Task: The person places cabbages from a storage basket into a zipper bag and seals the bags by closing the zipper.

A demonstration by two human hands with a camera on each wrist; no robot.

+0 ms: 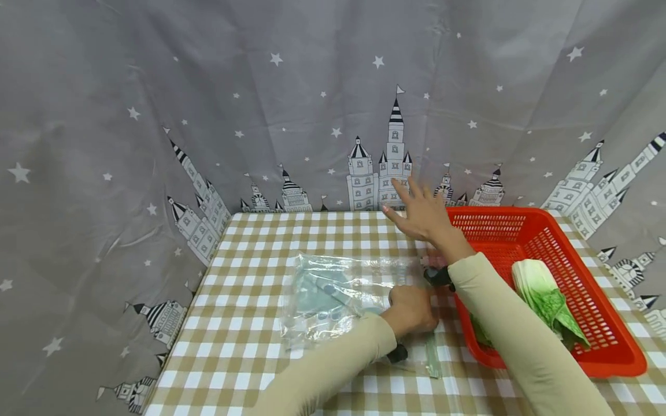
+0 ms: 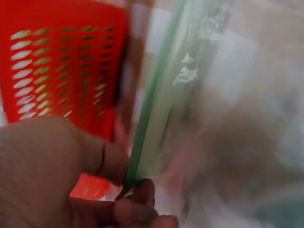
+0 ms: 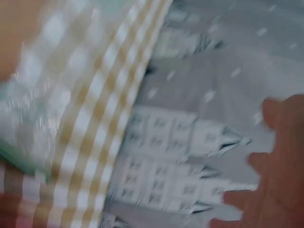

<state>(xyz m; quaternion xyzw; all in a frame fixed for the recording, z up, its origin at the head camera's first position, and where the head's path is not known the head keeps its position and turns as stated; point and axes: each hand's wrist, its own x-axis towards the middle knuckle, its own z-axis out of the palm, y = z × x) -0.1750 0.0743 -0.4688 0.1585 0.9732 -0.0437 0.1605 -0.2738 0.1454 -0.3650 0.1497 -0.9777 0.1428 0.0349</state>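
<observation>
Left wrist: the bag's green edge (image 2: pixel 148 104) lies pinched in left grip (image 2: pixel 57 161).

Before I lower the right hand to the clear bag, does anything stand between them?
Nothing visible stands between the right hand and the clear bag. The left hand pinches the bag's green strip, covering part of that edge in the head view. The red basket lies to the bag's right.
</observation>
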